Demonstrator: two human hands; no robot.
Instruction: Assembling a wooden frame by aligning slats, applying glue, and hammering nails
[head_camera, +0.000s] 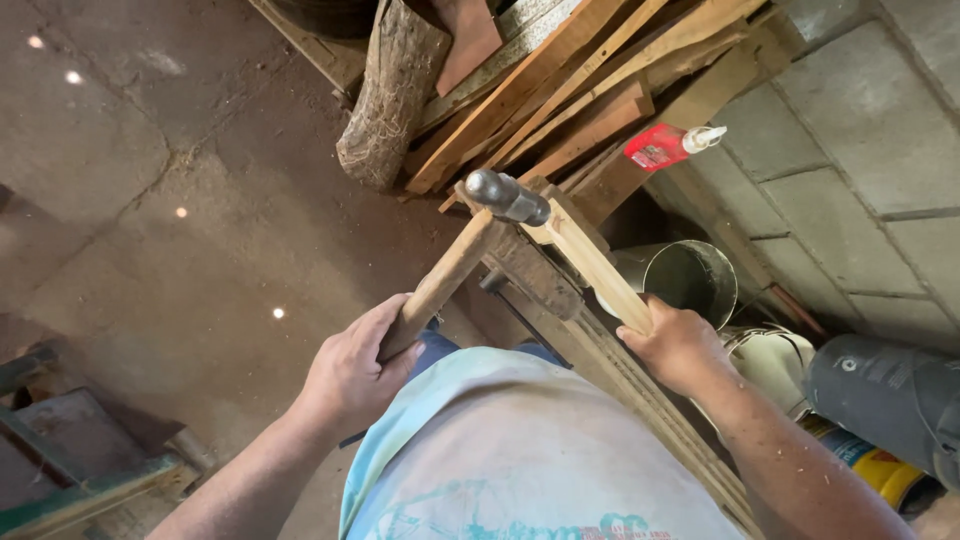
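Left hand (350, 375) wrapped shut around the wooden handle of a hammer (470, 250), steel head poised over the top end of a pale wood strip (590, 265). Right hand (675, 345) clamped on that strip's lower end, against a darker plank (560, 300). Best struck squarely, strip held firm, fingers well below the head.

Brightness: I see a dim workshop, evenly lit, warm in tone.
Light spots: small bright dots speckle the floor (200, 200) on my left.
Glare: the hammer head (505, 195) shows a soft sheen.
Shadows: deep under the plank stack (600, 90).
Focus: centre sharp; lower edge slightly soft.
Distortion: wide-angle stretch at the corners.
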